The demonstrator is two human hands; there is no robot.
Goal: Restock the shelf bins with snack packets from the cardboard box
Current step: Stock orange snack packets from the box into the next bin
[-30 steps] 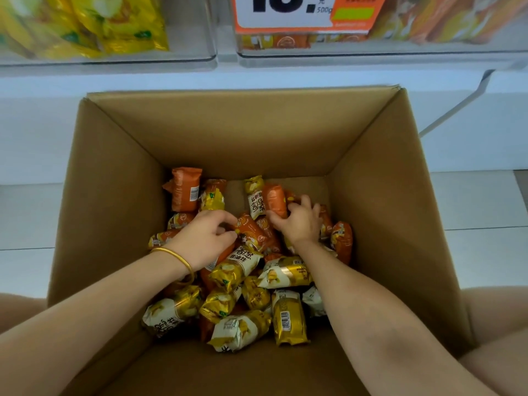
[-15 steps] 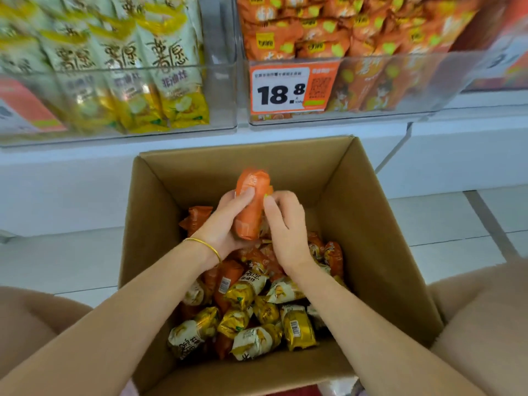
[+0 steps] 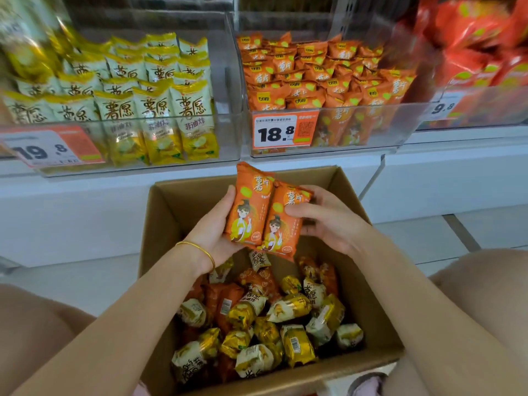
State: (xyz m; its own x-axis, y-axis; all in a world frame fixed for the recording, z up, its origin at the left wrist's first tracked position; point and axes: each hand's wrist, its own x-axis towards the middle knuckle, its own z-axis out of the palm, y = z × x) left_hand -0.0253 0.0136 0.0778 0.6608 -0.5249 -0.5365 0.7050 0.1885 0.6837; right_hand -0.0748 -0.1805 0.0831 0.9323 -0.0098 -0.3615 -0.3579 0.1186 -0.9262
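Both hands are raised over the far half of the cardboard box [image 3: 161,221], just below the shelf front.

Left hand [image 3: 213,227] cradles the left packet [image 3: 248,207] from its outer side, thumb on the upper edge and fingers curled behind. Right hand [image 3: 331,221] is clamped on the right packet [image 3: 281,224], thumb laid across its face and fingers behind. Gold bangle [image 3: 201,248] on the left wrist.

The two orange packets touch along their long edges. They stand upright with a slight lean, print toward the camera, the right one a little lower. Judgement: they are squared together so they can go in as a pair, print forward, to match the stock ahead.

Containers:
- Box: open top, on the floor between the knees. A loose heap [image 3: 294,307] lies on its bottom, orange packets jumbled with white-and-yellow ones. The hands hide the far strip of the bottom
- Middle bin [image 3: 371,132]: clear, with the 18.8 price tag [image 3: 281,132] at its front left corner. It holds orange packets of the same print, standing in rows, and is well filled
- Left bin [image 3: 228,115]: clear, white-and-yellow packets upright in rows, with the 19.8 tag [image 3: 48,150] toward its front left
- Right bin [image 3: 485,110]: red packets, blurred and only partly in view

Judgement: the held pair belongs in the middle bin, straight beyond the box's far edge. The box is mixed, so each grab needs sorting by colour. Plenty remains in the box, so the restock is far from done
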